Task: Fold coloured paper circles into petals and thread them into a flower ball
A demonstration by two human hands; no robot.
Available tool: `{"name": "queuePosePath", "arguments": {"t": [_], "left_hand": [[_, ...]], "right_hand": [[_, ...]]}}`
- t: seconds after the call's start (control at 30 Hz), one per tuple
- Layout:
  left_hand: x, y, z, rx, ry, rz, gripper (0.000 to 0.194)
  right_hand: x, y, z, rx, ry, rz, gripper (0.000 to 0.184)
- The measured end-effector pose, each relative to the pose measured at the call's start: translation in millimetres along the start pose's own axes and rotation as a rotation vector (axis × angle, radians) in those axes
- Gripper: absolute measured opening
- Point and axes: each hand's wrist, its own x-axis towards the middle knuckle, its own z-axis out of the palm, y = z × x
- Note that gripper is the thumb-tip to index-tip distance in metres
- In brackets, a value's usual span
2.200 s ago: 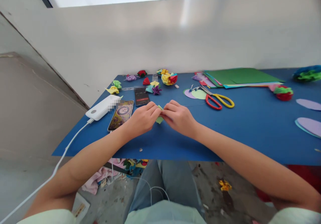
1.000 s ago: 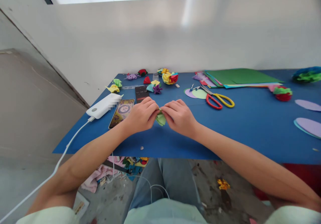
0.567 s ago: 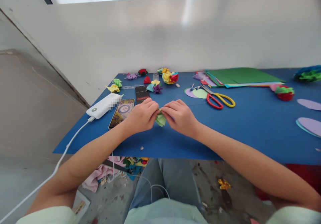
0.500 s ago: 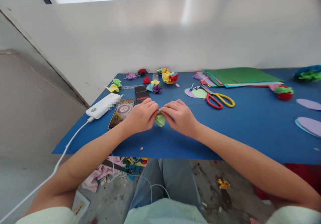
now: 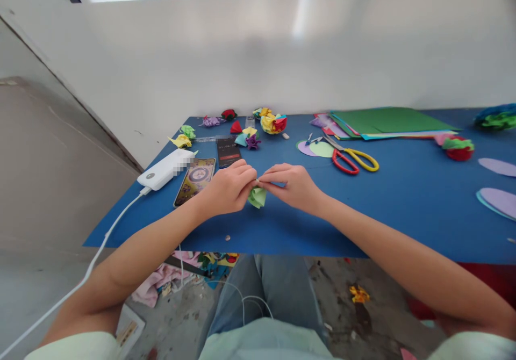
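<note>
Your right hand (image 5: 297, 189) has flattened out since half a second ago, fingers straighter, wrist a touch lower; the pale green crumpled piece of thin paper (image 5: 257, 198) sits slightly lower too; left hand (image 5: 230, 189) roughly unchanged.

Left thumb and fingers closed, pinching the paper's gathered top; right thumb and fingertips brought together on that same top, meeting the left fingertips; exact contact half hidden by your fingers. Paper hangs below both sets of fingertips, over the near part of the flat blue tabletop (image 5: 407, 188), centre of view.

Beyond your left hand, the black phone with a dark screen (image 5: 228, 152); beside your left wrist, the phone with a lit golden screen (image 5: 196, 180); next to that, the white rectangular power bank (image 5: 164, 171); past your right hand, metal scissors with red and yellow handles (image 5: 342, 149), blades by the flat pale green paper oval (image 5: 322, 149); yellow, red and blue crumpled paper flower (image 5: 273, 124) farther back.
</note>
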Motion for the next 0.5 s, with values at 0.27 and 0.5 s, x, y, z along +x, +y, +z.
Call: {"name": "queuePosePath", "arguments": {"t": [0.27, 0.5], "left_hand": [[0.3, 1.3, -1.3, -0.014, -0.015, 0.012, 0.015], [0.2, 4.4, 0.1, 0.018, 0.029, 0.032, 0.016]], "right_hand": [[-1.6, -2.2, 2.6, 0.002, 0.021, 0.044, 0.013], [-1.7, -5.9, 1.9, -0.139, 0.060, 0.032, 0.014]]}}
